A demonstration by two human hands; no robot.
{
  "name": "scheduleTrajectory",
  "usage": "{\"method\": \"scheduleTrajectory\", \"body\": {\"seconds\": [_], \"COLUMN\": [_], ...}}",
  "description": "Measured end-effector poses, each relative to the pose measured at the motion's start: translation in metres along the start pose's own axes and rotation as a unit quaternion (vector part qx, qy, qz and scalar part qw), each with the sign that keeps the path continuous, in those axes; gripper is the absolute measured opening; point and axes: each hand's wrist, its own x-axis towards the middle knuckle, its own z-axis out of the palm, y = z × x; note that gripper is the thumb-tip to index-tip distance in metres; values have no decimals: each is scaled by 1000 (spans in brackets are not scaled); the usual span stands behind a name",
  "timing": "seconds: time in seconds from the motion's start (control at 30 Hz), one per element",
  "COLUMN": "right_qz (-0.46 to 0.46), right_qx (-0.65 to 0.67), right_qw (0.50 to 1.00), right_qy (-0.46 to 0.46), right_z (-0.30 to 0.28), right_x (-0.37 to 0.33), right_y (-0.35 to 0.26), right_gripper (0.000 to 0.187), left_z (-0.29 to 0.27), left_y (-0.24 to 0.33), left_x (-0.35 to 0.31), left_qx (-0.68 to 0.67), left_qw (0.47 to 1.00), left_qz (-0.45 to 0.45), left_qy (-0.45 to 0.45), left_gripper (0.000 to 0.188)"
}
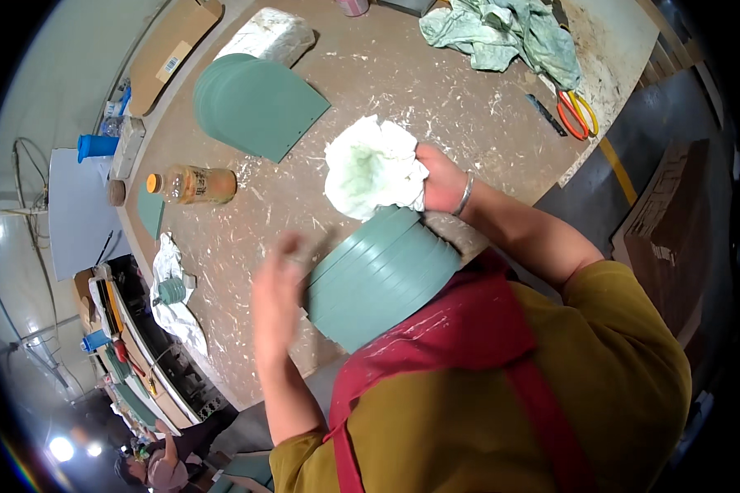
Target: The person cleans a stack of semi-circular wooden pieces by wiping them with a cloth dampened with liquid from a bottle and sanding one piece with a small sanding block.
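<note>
A white cloth [374,168] with a pale green stain is held at its right edge by my right hand [444,177], whose fingers are partly hidden behind it. Just below the cloth, a stack of green panels [378,275] stands against my red apron, its layered curved edges facing up. My left hand [278,292] is beside the stack's left side, smeared by motion, so its fingers do not show clearly. Farther off on the table lies another stack of green panels [259,107], flat, with rounded ends.
A bottle with an orange cap [193,185] lies on the worn brown table [247,222]. Orange-handled scissors [574,115], a dark cutter [547,113] and a crumpled green-stained cloth [501,33] are at the far right. Another white cloth [168,267] lies left. Another person [160,468] is at lower left.
</note>
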Motion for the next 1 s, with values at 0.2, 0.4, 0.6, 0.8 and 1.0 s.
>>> {"method": "scheduleTrajectory", "body": {"seconds": [0.2, 0.4, 0.6, 0.8, 1.0], "right_qz": [-130, -122, -11, -169, -133], "right_qx": [-741, -733, -682, -597, -261], "right_qw": [658, 669, 697, 757, 930], "right_qy": [-18, -13, 219, 206, 224], "right_z": [105, 54, 23, 39, 38], "right_x": [-8, -48, -68, -53, -30], "right_y": [40, 30, 17, 61, 35], "right_gripper": [38, 38, 35, 35, 37], "left_z": [21, 24, 22, 17, -1], "left_y": [13, 42, 35, 37, 20], "left_x": [-23, -7, -5, -5, 12], "left_qx": [171, 156, 159, 104, 17], "left_qw": [984, 981, 982, 988, 985], "left_qz": [-53, -108, -101, -105, -123], "left_qy": [-22, -29, -6, -51, -117], "left_gripper": [30, 37, 38, 33, 27]}}
